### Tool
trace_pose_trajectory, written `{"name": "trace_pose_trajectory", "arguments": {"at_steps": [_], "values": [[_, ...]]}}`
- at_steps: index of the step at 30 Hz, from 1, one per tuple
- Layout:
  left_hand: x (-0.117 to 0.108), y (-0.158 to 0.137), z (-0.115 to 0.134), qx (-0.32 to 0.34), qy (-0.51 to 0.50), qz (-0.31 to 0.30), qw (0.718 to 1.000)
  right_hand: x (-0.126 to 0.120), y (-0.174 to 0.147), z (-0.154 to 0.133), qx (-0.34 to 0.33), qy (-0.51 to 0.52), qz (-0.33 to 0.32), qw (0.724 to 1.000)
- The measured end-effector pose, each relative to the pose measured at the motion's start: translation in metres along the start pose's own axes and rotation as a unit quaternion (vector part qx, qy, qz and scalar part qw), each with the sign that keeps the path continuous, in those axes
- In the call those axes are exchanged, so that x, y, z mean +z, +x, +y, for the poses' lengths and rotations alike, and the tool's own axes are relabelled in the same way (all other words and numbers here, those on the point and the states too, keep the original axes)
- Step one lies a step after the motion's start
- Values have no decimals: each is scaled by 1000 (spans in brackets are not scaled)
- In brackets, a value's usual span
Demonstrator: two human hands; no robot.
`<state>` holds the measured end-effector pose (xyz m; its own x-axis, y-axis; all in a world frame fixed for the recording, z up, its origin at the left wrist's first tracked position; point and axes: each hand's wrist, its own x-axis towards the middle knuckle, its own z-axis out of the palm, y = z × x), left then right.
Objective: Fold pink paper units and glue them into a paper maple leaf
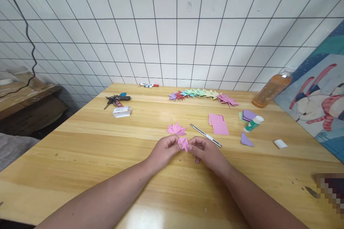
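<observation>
A small folded piece of pink paper (184, 143) is pinched between both hands, just above the wooden table (113, 179). My left hand (166, 150) grips its left side with thumb and fingers. At its right edge, my right hand (205, 152) closes thumb and fingertips on the paper. Right behind the hands lies a pink paper fan of pointed folds (176, 129). A silver utility knife (206, 135) rests slantwise behind my right hand. Pink paper squares (219, 125) lie farther back to the right.
Along the back runs a row of folded coloured paper points (201, 94). To the right are a glue stick (253, 123), purple paper (246, 139), an eraser-like white block (280, 144) and a bottle (272, 88). Keys (117, 99), a small white box (122, 112) and a marker (149, 85) lie left.
</observation>
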<state>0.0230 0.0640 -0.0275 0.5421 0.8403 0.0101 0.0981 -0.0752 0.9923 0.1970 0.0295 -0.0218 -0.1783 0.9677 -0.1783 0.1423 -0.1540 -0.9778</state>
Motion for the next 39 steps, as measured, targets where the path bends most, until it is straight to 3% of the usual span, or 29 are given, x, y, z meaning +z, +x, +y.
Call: {"name": "trace_pose_trajectory", "arguments": {"at_steps": [4,11,18,21,24,27,30,33,39], "values": [[2,-1,0,-5,16,0,1000,2,1,2,4,-18,-7,1000],[4,0,-3,-1,-18,32,999,5,1,1,-55,-55,21,997],[3,0,3,15,-26,-10,1000,7,2,3,-29,-2,43,999],[5,0,0,1,2,21,1000,8,0,1,-49,-76,67,994],[6,-1,-4,-6,74,29,997,6,-4,-2,-142,-192,112,965],[5,-3,-6,15,129,17,991,1,-7,-5,-247,-294,60,921],[5,-3,-5,22,96,18,995,-3,-8,-6,-285,-348,58,891],[4,-2,-5,21,22,21,999,-3,-8,-5,-246,-335,91,905],[4,-1,-4,6,-51,15,999,2,-7,0,-178,-275,80,941]]}}
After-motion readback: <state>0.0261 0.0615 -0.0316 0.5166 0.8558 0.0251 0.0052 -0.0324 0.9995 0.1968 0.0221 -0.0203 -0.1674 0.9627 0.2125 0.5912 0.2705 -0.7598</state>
